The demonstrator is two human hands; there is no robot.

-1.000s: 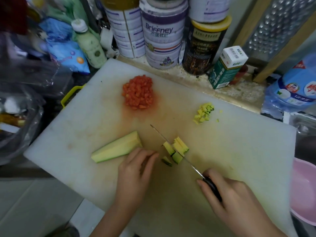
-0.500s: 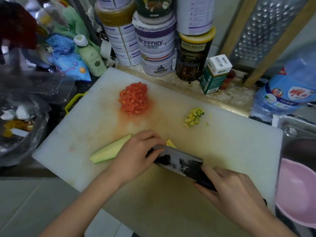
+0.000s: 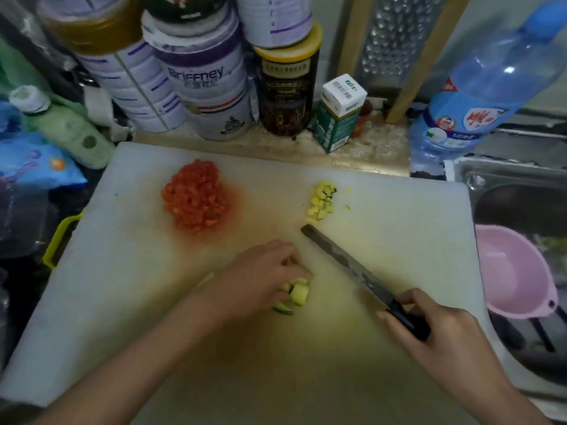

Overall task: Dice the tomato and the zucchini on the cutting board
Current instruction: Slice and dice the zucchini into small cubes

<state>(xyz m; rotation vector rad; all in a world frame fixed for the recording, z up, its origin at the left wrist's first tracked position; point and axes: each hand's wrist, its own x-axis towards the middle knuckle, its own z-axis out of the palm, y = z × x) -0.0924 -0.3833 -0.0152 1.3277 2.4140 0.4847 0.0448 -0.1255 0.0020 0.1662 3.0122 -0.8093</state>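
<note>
A white cutting board (image 3: 122, 271) fills the middle of the view. A heap of diced tomato (image 3: 196, 199) lies at its far left. A small heap of diced zucchini (image 3: 322, 202) lies further right. My left hand (image 3: 257, 277) curls over a few zucchini pieces (image 3: 296, 294) near the board's middle and holds them together. The long zucchini wedge is almost wholly hidden under that hand and arm. My right hand (image 3: 441, 342) grips the black handle of a knife (image 3: 346, 262); its blade points away to the upper left, lying right of the pieces and apart from them.
Tins (image 3: 211, 84), a dark jar (image 3: 287, 84) and a small green carton (image 3: 337, 115) line the back edge. A blue water bottle (image 3: 478, 87) and a grater (image 3: 395, 38) stand back right. A pink bowl (image 3: 515, 271) sits in the sink at right. Bags and a green bottle (image 3: 67, 127) crowd the left.
The knife has swung off the zucchini and out to the right. My left hand has moved right and gathered the cut pieces, covering the wedge.
</note>
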